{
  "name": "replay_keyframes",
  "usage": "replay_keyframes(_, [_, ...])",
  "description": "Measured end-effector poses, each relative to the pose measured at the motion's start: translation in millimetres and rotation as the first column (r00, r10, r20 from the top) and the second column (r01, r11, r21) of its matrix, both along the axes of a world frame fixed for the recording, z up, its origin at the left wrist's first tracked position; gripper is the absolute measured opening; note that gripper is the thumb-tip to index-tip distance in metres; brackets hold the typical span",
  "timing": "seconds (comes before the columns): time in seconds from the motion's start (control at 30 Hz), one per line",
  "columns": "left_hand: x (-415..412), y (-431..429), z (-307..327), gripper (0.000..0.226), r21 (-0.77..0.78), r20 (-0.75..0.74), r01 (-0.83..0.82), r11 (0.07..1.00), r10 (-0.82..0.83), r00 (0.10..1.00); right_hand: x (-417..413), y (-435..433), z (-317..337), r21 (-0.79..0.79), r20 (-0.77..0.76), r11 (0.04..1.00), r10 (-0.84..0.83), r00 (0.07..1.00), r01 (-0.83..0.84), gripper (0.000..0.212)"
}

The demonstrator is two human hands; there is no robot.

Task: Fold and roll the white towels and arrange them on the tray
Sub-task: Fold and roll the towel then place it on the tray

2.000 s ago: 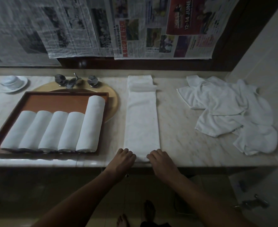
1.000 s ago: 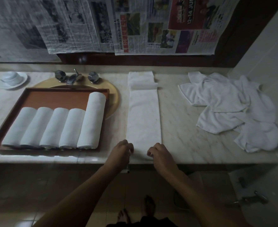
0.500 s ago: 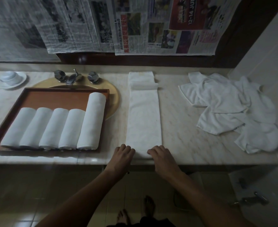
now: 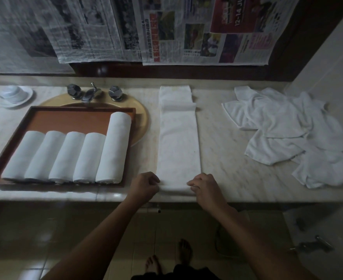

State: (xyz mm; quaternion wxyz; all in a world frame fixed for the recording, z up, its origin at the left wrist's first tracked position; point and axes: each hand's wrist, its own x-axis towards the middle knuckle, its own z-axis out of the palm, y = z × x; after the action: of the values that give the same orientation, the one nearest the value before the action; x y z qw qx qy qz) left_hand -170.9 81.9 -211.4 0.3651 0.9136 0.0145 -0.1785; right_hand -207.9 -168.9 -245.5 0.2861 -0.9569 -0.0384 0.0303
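Pointing straight away from the gripping hands (image 4: pixel 145 186) (image 4: pixel 206 189), long folded towel (image 4: pixel 178 142).

Dim bathroom. A pale marble counter (image 4: pixel 237 178) spans 9 to 3 o'clock, with a yellow basin (image 4: pixel 142 118) and metal taps (image 4: pixel 91 91) at 10 o'clock. Newspaper sheets (image 4: pixel 166 31) hang over the dark back wall (image 4: pixel 186 70) at 12 o'clock. A pale tiled wall (image 4: pixel 328 57) rises at 2 o'clock; glossy floor tiles (image 4: pixel 45 239) lie at 7 o'clock.
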Motion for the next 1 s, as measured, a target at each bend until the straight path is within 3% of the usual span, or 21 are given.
replay_keyframes(0.17, [4.3,1.4,-0.8,0.013,-0.08,-0.105,-0.128,0.989,0.119,0.987,-17.7,21.9,-1.8,-0.067,0.124,0.997,0.041,0.991,-0.033,0.05])
replay_keyframes(0.23, [3.1,1.4,-3.6,0.01,-0.081,-0.096,-0.159,0.984,0.151,0.984,-25.8,26.1,-4.1,-0.109,0.178,0.993,0.065,0.982,-0.046,0.048])
replay_keyframes(0.3, [-5.1,-0.4,-5.3,0.011,-0.018,0.053,-0.139,0.99,0.139,0.989,-30.6,27.3,-5.7,-0.162,0.211,0.985,0.092,0.973,-0.058,0.042])
replay_keyframes(0.33, [-11.5,-2.6,-9.7,0.015,0.055,0.223,-0.076,0.996,0.062,0.973,-31.7,27.4,-6.0,-0.182,0.215,0.981,0.106,0.971,-0.066,0.04])
replay_keyframes(0.37, [-19.7,-7.1,-15.0,0.021,0.15,0.375,0.019,0.989,-0.075,0.924,-32.3,26.9,-7.6,-0.195,0.219,0.978,0.12,0.968,-0.077,0.04])
replay_keyframes(0.43, [-36.6,-21.5,-24.6,0.039,0.339,0.507,0.193,0.921,-0.352,0.787,-31.7,25.9,-9.8,-0.209,0.241,0.973,0.151,0.959,-0.1,0.043])
replay_keyframes(0.5, [-46.4,-35.7,-36.7,0.061,0.469,0.466,0.288,0.835,-0.511,0.722,-29.7,24.6,-11.8,-0.224,0.255,0.967,0.182,0.95,-0.125,0.046])
replay_keyframes(0.63, [-43.5,-35.7,-51.8,0.085,0.598,0.333,0.347,0.722,-0.618,0.712,-25.1,21.0,-14.7,-0.34,0.256,0.925,0.267,0.929,-0.172,0.046])
replay_keyframes(0.83, [-20.8,-7.3,-50.4,0.09,0.493,0.324,0.531,0.689,-0.712,0.623,-18.3,12.4,-14.5,-0.376,0.198,0.901,0.306,0.931,-0.216,0.053])
replay_keyframes(0.9, [-23.8,2.3,-43.6,0.088,0.447,0.313,0.574,0.686,-0.721,0.618,-21.8,8.6,-13.0,-0.327,0.192,0.915,0.308,0.932,-0.235,0.049])
replay_keyframes(1.0, [-31.1,10.6,-43.8,0.077,0.393,0.329,0.577,0.716,-0.696,0.639,-29.8,4.2,-12.2,-0.231,0.138,0.939,0.29,0.947,-0.254,0.06])
